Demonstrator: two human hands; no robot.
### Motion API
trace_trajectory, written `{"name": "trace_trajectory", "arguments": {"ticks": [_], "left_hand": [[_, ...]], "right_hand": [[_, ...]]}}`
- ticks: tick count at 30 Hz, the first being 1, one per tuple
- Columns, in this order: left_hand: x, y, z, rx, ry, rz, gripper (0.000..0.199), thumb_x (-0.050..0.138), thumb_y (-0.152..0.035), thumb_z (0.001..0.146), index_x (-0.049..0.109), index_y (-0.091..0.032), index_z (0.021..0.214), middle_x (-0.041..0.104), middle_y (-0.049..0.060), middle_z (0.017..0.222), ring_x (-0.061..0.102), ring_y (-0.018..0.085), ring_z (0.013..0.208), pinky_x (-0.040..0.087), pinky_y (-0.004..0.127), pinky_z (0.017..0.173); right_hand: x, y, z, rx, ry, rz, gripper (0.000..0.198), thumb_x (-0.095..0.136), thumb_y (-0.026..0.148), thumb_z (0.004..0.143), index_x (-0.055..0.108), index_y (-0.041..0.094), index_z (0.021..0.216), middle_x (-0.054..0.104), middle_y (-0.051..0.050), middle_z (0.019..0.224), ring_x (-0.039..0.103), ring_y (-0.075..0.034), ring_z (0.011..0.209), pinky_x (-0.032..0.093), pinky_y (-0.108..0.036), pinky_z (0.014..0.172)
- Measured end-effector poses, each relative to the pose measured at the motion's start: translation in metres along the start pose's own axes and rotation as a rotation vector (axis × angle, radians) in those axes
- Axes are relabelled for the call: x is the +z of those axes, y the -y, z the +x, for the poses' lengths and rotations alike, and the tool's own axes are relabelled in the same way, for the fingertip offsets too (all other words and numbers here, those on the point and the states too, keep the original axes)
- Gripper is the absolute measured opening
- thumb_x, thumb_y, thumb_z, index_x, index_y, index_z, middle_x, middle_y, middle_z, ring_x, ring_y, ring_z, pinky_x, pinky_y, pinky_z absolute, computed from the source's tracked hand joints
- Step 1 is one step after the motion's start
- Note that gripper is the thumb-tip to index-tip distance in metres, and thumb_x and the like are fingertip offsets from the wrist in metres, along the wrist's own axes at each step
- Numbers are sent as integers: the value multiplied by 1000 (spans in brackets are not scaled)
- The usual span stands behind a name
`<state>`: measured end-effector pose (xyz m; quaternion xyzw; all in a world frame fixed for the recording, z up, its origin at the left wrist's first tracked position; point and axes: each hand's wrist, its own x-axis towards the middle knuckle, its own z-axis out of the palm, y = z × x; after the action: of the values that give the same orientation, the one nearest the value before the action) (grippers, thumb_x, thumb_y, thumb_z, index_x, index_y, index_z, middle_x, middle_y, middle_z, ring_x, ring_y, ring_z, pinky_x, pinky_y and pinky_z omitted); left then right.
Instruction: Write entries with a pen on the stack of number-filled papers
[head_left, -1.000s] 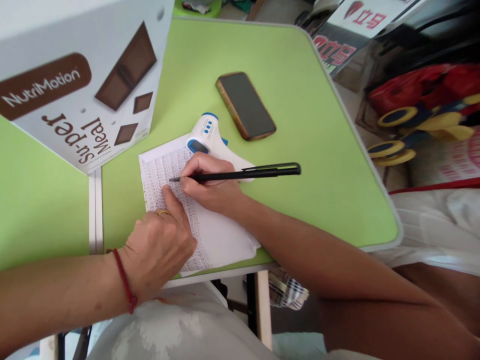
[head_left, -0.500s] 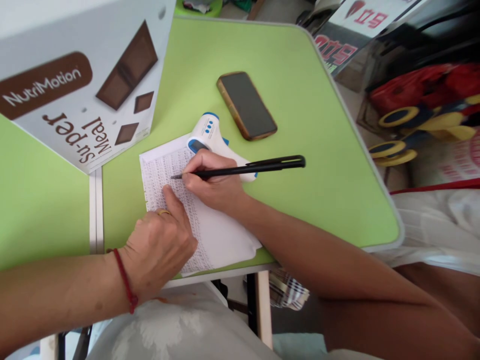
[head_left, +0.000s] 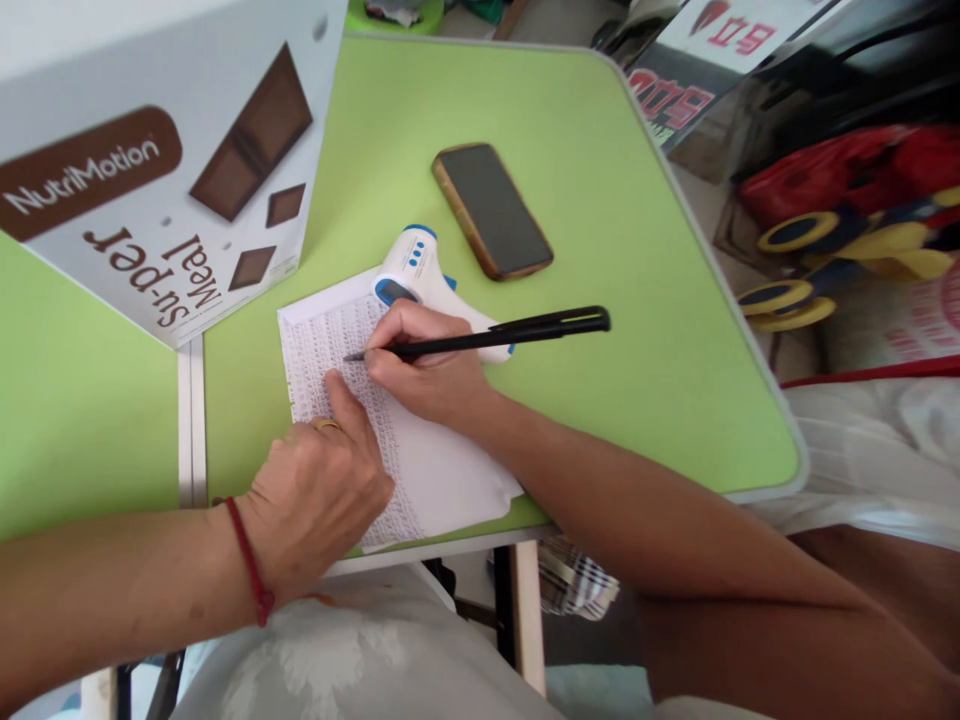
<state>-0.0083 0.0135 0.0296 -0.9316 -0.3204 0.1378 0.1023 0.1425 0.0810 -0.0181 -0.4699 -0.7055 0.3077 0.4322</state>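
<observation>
My left hand (head_left: 322,480), with a red cord bracelet and a ring, rests on a sheet of paper (head_left: 457,480) covered with rows of small handwriting. Its index finger is stretched out on the page, while the other fingers are curled under; it holds nothing. Just above that fingertip, another person's hand (head_left: 431,365) reaches in from the right and grips a black pen (head_left: 517,333), tip at the paper. Part of a white and blue infrared thermometer (head_left: 412,262) lies behind that hand, over the paper's top edge. My right hand is out of view.
A phone (head_left: 495,212) in a brown case lies on the green table (head_left: 615,200). A tall NutriMotion box (head_left: 172,170) stands at the left. The other person's arm (head_left: 645,510) crosses the table's front edge. Red and yellow items (head_left: 840,200) are beyond the right edge.
The pen tip has shifted very slightly down and right on the paper. My left hand stays in place, and the thermometer and phone have not visibly moved.
</observation>
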Motion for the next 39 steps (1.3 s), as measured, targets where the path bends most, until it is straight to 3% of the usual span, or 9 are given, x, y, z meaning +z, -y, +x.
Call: {"name": "trace_trajectory", "arguments": {"ticks": [7, 15, 30, 39], "left_hand": [[-1, 1, 2, -11, 25, -49, 56, 61, -32, 90, 57, 13, 123, 61, 39, 111, 53, 15, 48, 32, 26, 38], [-1, 1, 1, -10, 14, -57, 58, 64, -31, 88, 56, 13, 124, 60, 40, 113, 53, 15, 47, 30, 27, 38], [0, 0, 1, -2, 26, -40, 58, 61, -34, 90, 56, 13, 124, 63, 39, 107, 54, 16, 47, 31, 26, 38], [1, -1, 0, -9, 5, -19, 60, 62, -36, 89, 57, 13, 124, 64, 38, 106, 54, 17, 47, 33, 27, 37]], "right_hand": [[1, -1, 0, -8, -73, 66, 9, 53, 15, 69, 51, 22, 64, 51, 5, 57, 44, -10, 53, 43, -27, 54], [3, -1, -2, -35, 10, 34, 9, 55, 14, 69, 54, 21, 64, 54, 5, 58, 45, -9, 53, 40, -25, 52], [4, -2, 0, -90, -58, 16, 12, 55, 11, 70, 52, 20, 63, 53, 5, 58, 44, -8, 53, 39, -24, 51], [2, 0, -1, -55, 7, 30, 11, 54, 12, 70, 53, 20, 62, 55, 4, 57, 45, -8, 52, 37, -23, 49]]}}
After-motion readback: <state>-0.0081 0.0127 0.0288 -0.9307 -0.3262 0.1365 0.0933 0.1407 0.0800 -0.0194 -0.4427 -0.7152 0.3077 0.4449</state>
